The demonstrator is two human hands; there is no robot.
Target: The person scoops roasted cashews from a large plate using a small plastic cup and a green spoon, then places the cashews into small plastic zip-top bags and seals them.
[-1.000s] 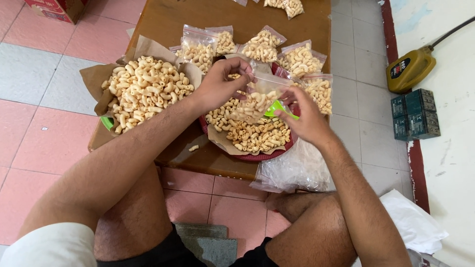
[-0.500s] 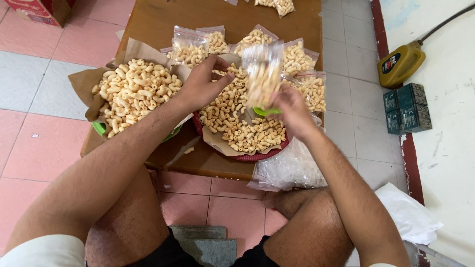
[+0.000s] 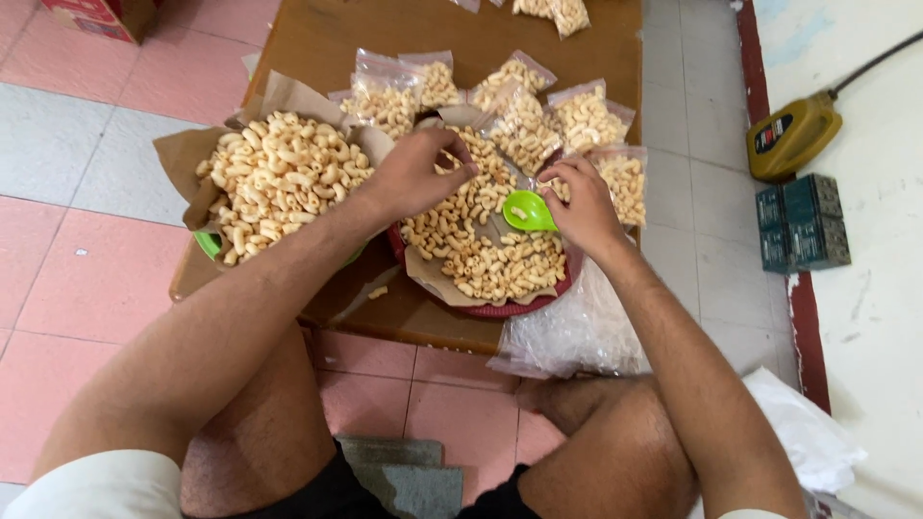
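The left hand is seen with fingers pinched together over the far edge of the red tray, apparently on the mouth of a small clear bag, though the grip itself cannot be made out for certain. The right hand is closed around the handle of a green plastic scoop, which is held just above the loose macaroni-shaped crackers on the brown paper lining the tray. The crackers are judged light, dry and brittle, best lifted by scoop; the bag is thin, limp and slippery, best pinched at its open rim. Half a second ago the bag was held raised between the hands; now it has been lowered among the filled bags beyond the tray.
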